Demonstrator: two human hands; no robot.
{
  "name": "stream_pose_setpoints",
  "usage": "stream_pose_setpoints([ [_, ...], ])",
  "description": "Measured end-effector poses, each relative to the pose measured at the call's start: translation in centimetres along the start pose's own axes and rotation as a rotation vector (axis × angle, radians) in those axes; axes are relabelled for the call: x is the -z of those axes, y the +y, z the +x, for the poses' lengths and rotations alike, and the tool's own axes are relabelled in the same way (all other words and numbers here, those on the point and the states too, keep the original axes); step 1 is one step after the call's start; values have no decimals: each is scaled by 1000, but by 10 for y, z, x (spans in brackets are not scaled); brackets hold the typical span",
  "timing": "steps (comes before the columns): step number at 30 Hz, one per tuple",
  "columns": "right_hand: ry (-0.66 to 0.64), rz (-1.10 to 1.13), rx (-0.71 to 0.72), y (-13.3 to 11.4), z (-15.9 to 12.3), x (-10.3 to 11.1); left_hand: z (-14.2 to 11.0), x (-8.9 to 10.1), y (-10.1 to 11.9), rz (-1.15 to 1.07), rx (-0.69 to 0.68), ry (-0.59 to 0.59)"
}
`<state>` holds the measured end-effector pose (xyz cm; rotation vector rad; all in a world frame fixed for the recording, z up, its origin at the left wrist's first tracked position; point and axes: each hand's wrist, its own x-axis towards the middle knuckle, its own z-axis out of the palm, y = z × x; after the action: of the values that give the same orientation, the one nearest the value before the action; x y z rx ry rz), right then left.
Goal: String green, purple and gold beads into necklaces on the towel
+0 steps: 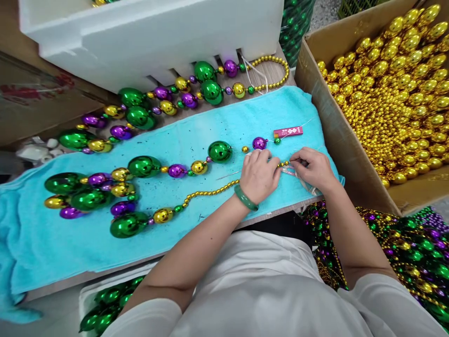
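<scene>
My left hand (260, 172), a green bangle at its wrist, is closed on a thin string of small gold beads (210, 192). The beads emerge on both sides of its fingers. My right hand (313, 169) pinches at the end of that string; the exact spot between its fingertips is too small to make out. White ribbon (304, 183) hangs below the right fingers. The string runs left into larger green, gold and purple beads lying folded on a turquoise towel (189, 140). Above my left hand lie a purple bead (259, 143), a small gold bead (245, 149) and a green bead (277, 141).
A pink tag (288, 131) lies on the towel. Behind it, a finished-looking bead necklace (211, 92) rests against a white foam box (168, 42) with slots. To the right stands a cardboard box (312, 89) of gold beads (379, 121). Bead strands (403, 248) lie below it.
</scene>
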<state>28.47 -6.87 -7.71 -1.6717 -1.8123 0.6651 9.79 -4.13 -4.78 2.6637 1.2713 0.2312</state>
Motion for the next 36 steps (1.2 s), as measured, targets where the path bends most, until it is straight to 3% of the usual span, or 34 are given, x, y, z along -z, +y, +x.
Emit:
stream_pose_setpoints([
  [6,-1,-4,3,1,0,-1,1,-2,-1,28,13,-14],
  [9,-7,14,-4,1,0,0,0,-3,-2,-86,22,7],
  [13,6,102,77,-7,-1,6,10,-2,5,-595,43,54],
  [15,6,116,139,-16,-2,9,17,3,6,-920,123,-51],
  [17,-8,93,184,-24,-2,12,22,11,2,-1122,230,-244],
  [20,-23,48,179,-27,1,17,21,21,-12,-1083,363,-376],
  [24,60,30,100,-17,5,26,9,24,-33,-922,435,-304],
  [27,276,-131,40,-15,-3,29,-1,24,-40,-980,517,-258],
  [29,332,-230,14,-19,-12,25,-6,25,-42,-1080,576,-246],
  [34,-62,-395,48,-29,-30,5,-13,32,-45,-1495,665,-244],
  [36,-104,-477,47,-31,-30,-1,-13,35,-46,-1587,675,-223],
])
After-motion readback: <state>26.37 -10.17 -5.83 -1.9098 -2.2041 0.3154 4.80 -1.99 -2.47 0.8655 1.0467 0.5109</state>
